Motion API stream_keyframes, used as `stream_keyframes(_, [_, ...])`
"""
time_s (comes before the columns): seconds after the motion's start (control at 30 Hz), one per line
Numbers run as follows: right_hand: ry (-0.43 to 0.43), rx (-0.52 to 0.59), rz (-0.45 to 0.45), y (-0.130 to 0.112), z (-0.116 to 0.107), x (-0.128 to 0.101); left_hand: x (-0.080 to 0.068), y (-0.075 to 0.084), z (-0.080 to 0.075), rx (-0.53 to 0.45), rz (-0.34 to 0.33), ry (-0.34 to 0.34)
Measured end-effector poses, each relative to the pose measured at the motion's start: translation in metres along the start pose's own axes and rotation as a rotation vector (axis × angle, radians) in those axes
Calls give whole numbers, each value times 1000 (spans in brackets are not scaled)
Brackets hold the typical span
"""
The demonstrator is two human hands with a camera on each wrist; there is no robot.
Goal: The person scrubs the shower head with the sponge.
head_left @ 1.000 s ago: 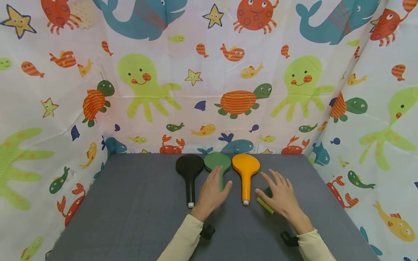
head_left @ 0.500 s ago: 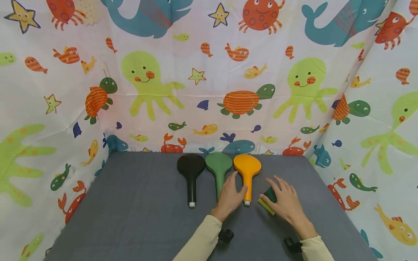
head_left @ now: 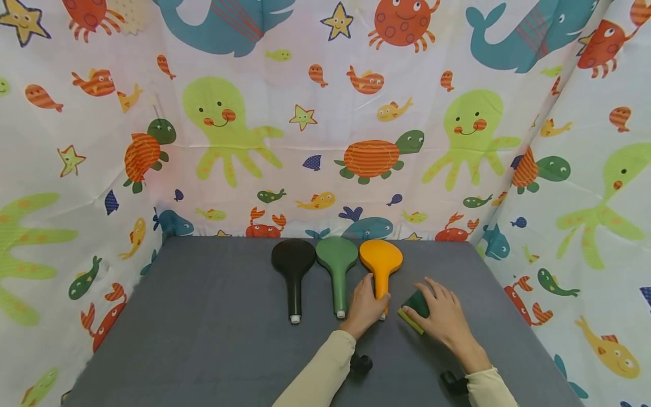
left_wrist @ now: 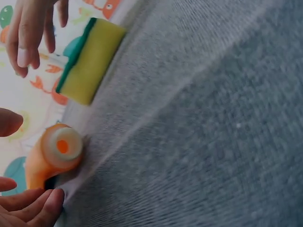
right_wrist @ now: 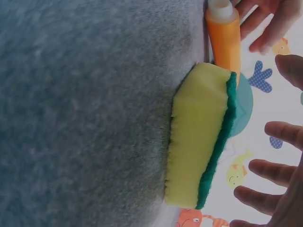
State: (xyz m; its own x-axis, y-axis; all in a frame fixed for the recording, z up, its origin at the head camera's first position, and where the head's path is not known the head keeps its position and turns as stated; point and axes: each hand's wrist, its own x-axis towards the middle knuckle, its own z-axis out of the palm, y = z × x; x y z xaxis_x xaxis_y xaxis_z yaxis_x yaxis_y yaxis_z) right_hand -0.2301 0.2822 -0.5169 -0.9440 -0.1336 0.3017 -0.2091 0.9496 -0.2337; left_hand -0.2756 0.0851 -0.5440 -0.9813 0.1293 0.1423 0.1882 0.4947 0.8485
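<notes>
Head view has the left hand straddling the orange paddle, right of the green paddle, thumb and fingers apart. Beside the sponge, the right hand hovers, fingers spread.

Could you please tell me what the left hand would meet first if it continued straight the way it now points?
Most likely the orange paddle: its handle lies between the thumb and fingers of the left hand, though whether they already touch it is hard to tell.
</notes>
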Motion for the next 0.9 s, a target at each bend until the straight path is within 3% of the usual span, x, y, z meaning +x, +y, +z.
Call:
stream_keyframes(0.3, [-21, -3, 15, 6, 2, -4, 5, -2, 13, 202, -15, 2])
stream_keyframes(0.47, [-54, -4, 31, 9, 4, -4, 5, -1, 15, 235, -4, 19])
stream_keyframes(0.63, [-70, -7, 28, 10, 4, -5, 7, -1, 13, 179, -27, 15])
stream_keyframes(0.9, [-92, -13, 38, 10, 3, -6, 8, 0, 11, 7, -107, -16])
